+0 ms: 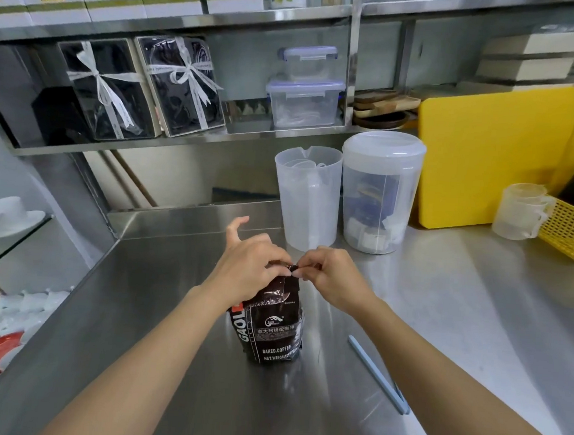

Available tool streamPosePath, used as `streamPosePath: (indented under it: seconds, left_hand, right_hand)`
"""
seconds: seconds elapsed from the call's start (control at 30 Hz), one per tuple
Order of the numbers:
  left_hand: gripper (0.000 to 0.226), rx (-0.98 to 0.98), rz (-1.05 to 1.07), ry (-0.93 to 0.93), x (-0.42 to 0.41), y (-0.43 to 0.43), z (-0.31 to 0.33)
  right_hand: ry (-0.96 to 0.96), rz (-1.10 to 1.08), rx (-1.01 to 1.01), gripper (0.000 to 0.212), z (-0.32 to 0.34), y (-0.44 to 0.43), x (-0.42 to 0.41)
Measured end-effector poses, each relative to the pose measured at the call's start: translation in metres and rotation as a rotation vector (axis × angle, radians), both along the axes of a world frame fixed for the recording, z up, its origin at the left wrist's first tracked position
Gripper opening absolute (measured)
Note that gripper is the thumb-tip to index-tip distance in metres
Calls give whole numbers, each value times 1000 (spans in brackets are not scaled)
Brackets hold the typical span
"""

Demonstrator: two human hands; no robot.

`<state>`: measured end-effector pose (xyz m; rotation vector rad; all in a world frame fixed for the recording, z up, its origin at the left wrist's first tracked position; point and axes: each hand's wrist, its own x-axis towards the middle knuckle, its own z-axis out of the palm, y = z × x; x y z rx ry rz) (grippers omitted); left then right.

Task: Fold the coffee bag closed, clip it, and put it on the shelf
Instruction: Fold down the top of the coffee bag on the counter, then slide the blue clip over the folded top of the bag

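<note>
My left hand [248, 269] and right hand [330, 276] both pinch the top edge of the coffee bag [271, 325], standing upright on the steel surface [170, 311], blue clip [378, 375] lying just right.

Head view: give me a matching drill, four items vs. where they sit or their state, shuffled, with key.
Items:
1. coffee bag
2. blue clip
3. yellow cutting board
4. lidded clear containers

Place or state:
A. stacked on the lower shelf
B. lying loose on the steel counter, under the right forearm
C. standing upright, top pinched by left hand and right hand
D. leaning upright against the back wall, at right

Pairs: 1-C, 2-B, 3-D, 4-A
</note>
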<state>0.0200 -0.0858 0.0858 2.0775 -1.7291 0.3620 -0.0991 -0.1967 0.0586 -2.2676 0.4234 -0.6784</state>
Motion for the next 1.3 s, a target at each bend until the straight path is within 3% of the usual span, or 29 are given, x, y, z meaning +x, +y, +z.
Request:
streamPosePath:
  seconds: [0.17, 0.37, 0.43, 0.6, 0.8, 0.9, 1.07, 1.2, 1.3]
  left_hand:
    - [8, 13, 16, -7, -1, 1, 1]
    - [6, 23, 23, -39, -4, 1, 0]
    - [6, 11, 31, -38, -4, 2, 0]
    - [7, 2, 23, -25, -4, -2, -5]
    - [7, 31, 52, -1, -5, -5, -5]
    - [7, 29, 50, -9, -7, -3, -4]
    - [6, 5, 33, -12, -7, -1, -6]
    - [6, -17, 36, -5, -7, 2, -8]
    - [6, -30, 31, -19, -7, 4, -8]
  right_hand:
    - [-19, 29, -33, 12, 0, 0, 3]
    - [32, -69, 69, 33, -31, -19, -19]
    - [174, -144, 45, 34, -52, -32, -30]
    - [735, -305, 43, 52, -85, -50, -61]
    - [1142, -241, 71, 67, -104, -46, -88]
    - [1092, -243, 33, 51, -114, -43, -90]
    - [790, -204, 137, 10, -110, -45, -85]
    - [548, -138, 324, 23, -93, -46, -80]
    - [396, -69, 486, 16, -74, -49, -74]
